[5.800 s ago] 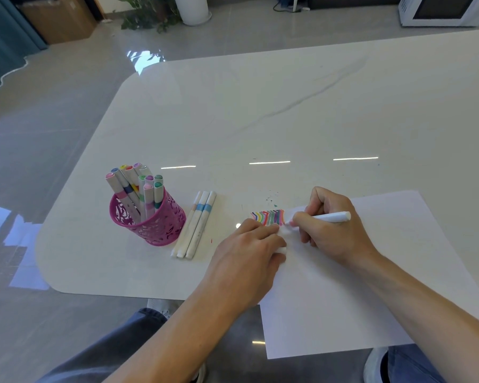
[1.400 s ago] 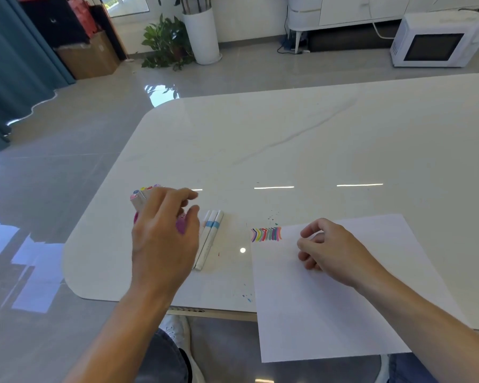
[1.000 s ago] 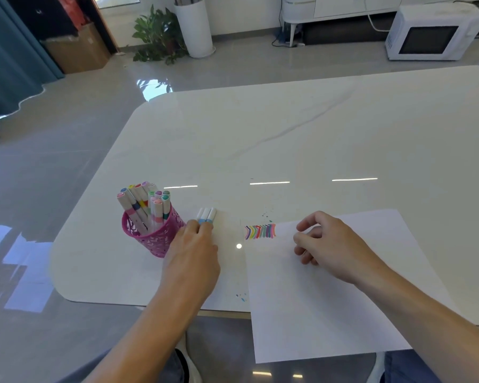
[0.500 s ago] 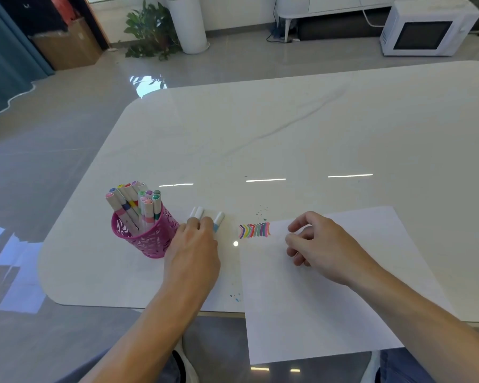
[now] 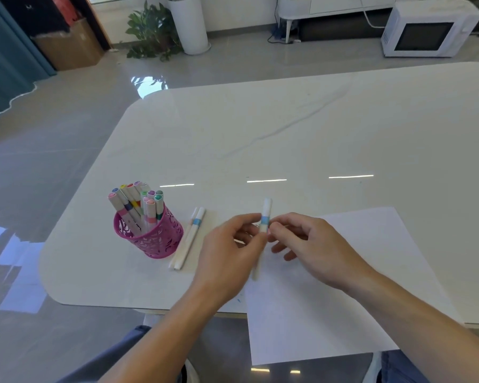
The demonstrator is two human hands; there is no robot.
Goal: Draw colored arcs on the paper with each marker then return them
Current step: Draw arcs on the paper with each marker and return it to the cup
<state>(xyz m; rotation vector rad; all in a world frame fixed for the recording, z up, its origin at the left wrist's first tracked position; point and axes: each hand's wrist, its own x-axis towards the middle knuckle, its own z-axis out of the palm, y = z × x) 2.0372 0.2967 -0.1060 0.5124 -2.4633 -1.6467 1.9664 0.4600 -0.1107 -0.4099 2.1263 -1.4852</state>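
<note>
A white marker with a blue band stands nearly upright above the top left corner of the white paper. My left hand grips it at the middle, and my right hand pinches it at the band from the right. The hands hide the coloured arcs on the paper. Two more white markers lie side by side on the table, left of my hands. A pink mesh cup full of capped markers stands further left.
The white table has a rounded near-left corner, and the paper overhangs its front edge. On the floor beyond stand a potted plant, a cardboard box and a white microwave.
My left hand has lifted one of the three lying markers and carried it right, over the paper. My right hand has risen off the paper to meet it.
</note>
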